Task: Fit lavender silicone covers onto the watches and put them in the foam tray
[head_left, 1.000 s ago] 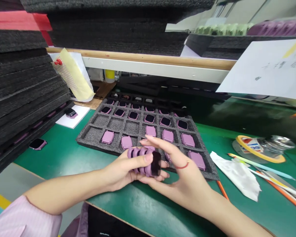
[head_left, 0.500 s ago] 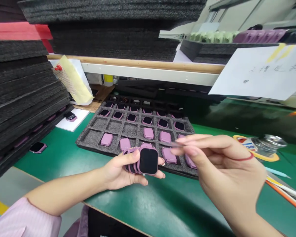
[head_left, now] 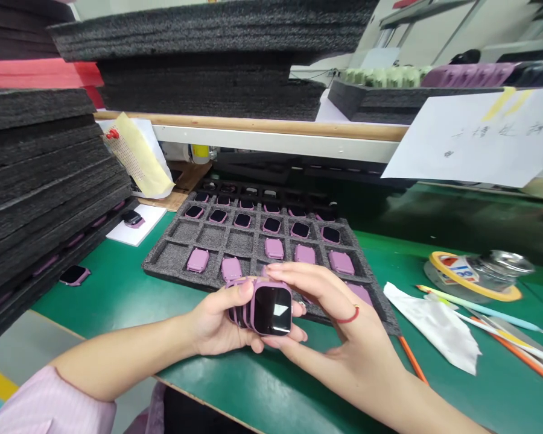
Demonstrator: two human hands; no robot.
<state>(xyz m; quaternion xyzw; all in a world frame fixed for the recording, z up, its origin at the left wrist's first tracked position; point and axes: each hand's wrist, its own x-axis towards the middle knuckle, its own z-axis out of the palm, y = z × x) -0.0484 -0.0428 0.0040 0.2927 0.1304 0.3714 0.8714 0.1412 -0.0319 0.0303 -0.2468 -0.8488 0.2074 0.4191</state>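
My left hand (head_left: 224,313) is closed round a stack of purple smartwatch bodies without straps, held above the front of the foam tray. The front smartwatch (head_left: 273,310) faces me with its black, shiny screen. My right hand (head_left: 344,337) spans this watch, with the fingers at its top edge and the thumb at its lower edge. Behind my hands lies the grey foam tray (head_left: 165,263). It holds several watches, some screen up, others such as the purple watch (head_left: 198,260) back side up. My right hand hides part of the tray's front row.
At the right are a crumpled white tissue (head_left: 434,328), several pens (head_left: 493,312) and a glass jar with a metal top (head_left: 509,265). Stacked black foam trays (head_left: 36,163) stand at left, near a lone watch (head_left: 75,275). A shelf edge (head_left: 271,137) crosses above.
My right hand has moved left and down onto the front watch; the thin object pinched in its fingers earlier no longer shows. The tissue and pens at right have come into view.
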